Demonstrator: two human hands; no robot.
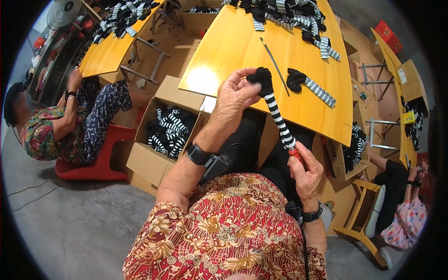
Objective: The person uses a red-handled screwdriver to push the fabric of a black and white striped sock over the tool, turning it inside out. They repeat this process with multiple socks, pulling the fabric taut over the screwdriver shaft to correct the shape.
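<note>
Gripping a red handle (pixel 293 152), the right hand (pixel 306 173) meets a knit piece (pixel 279 122) at its striped end, by the near tabletop (pixel 233 51); the left hand (pixel 233 96) pinches the black end. Sleeving looks well advanced; a loose piece (pixel 320 92) and far pile (pixel 291 16) seem undone.

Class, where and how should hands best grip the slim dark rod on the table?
Probably mid-length, pinched from above: the slim dark rod is straight and lies flat on the yellow table, with bare tabletop either side of its middle. Its near end lies close to a grey-striped knit piece.
</note>
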